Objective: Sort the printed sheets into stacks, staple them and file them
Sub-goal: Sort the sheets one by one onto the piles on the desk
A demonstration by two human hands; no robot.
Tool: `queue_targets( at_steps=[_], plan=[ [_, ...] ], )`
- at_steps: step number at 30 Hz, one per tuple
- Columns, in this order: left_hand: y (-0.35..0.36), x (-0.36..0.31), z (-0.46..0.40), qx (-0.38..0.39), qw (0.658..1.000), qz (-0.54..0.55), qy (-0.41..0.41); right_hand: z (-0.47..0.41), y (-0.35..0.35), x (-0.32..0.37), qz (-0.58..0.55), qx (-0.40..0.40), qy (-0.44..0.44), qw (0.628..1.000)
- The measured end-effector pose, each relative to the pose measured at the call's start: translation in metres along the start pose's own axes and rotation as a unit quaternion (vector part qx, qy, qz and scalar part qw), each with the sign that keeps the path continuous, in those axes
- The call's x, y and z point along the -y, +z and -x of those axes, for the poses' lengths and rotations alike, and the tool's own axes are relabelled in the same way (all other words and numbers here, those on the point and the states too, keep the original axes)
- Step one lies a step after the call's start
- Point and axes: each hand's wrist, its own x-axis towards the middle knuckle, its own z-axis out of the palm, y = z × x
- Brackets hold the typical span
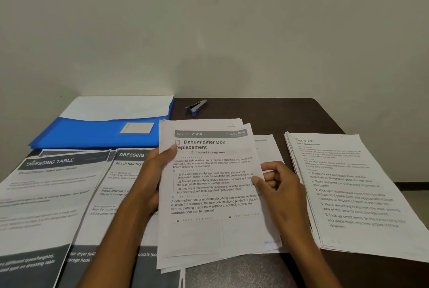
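A loose sheaf of printed sheets, topped by a page headed "Dehumidifier Box Replacement", is held up over the dark desk. My left hand grips its left edge, thumb on the front near the title. My right hand pinches the right edge with thumb and forefinger. A stack headed "Desk Organization" lies at the right. Sheets headed "Dressing Table" lie in overlapping piles at the left. A blue folder holding white paper lies at the back left. A blue and grey stapler lies behind the sheaf.
A plain wall rises directly behind the desk. The desk's rounded back right corner and right edge drop away to a pale floor. One more white sheet lies flat under the held sheaf.
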Motion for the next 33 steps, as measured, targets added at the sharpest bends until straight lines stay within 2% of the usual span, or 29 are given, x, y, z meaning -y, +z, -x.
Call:
queue_targets(
  at_steps=[5,12,33],
  plan=[
    [0.0006,0.0016,0.0044,0.008,0.999,0.037,0.005,-0.0011,-0.0003,-0.0031,0.016,-0.027,0.000,1.000],
    [-0.0041,0.0040,0.0033,0.012,0.999,0.032,0.027,0.0004,0.0006,-0.0029,0.012,-0.051,0.003,0.999],
    [0.0009,0.0041,0.0032,0.029,0.999,0.027,0.006,0.0022,0.0012,-0.0005,0.002,-0.049,0.005,0.999]
  ],
)
